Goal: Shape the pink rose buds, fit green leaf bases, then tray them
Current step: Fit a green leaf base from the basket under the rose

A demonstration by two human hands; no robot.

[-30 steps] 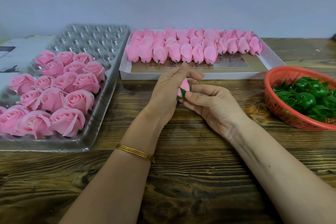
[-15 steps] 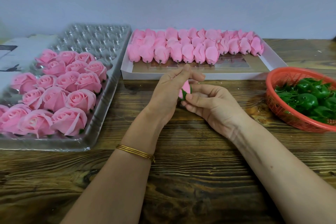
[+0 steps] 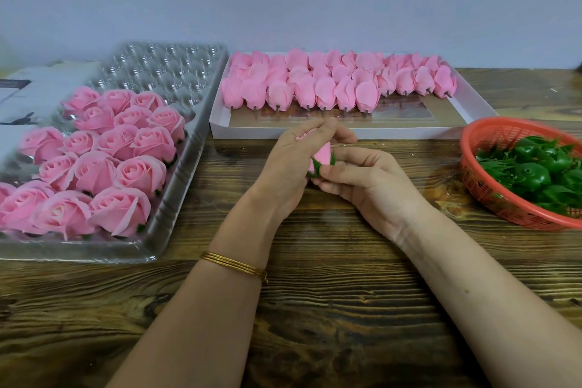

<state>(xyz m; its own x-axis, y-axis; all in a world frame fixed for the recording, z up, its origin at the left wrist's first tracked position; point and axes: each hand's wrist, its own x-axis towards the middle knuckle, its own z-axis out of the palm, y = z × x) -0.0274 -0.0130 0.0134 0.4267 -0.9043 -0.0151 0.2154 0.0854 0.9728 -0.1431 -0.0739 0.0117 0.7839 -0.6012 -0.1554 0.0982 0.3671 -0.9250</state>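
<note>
One bud is held mid-worktop between both hands, and its green base looks seated. Petals are wrapped by curled fingers of the left hand; the base is pinched by the right hand. Long axis is tipped roughly 7 to 1 o'clock. The tray is parked at 9 o'clock, so it's probably best reached by the left hand.

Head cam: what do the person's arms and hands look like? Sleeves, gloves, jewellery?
No sleeves or gloves in view; both arms are bare to the frame edge. Left hand: a stack of thin gold bangles at the wrist. Right hand: nothing worn at the wrist. No rings on the fingers that show.
</note>
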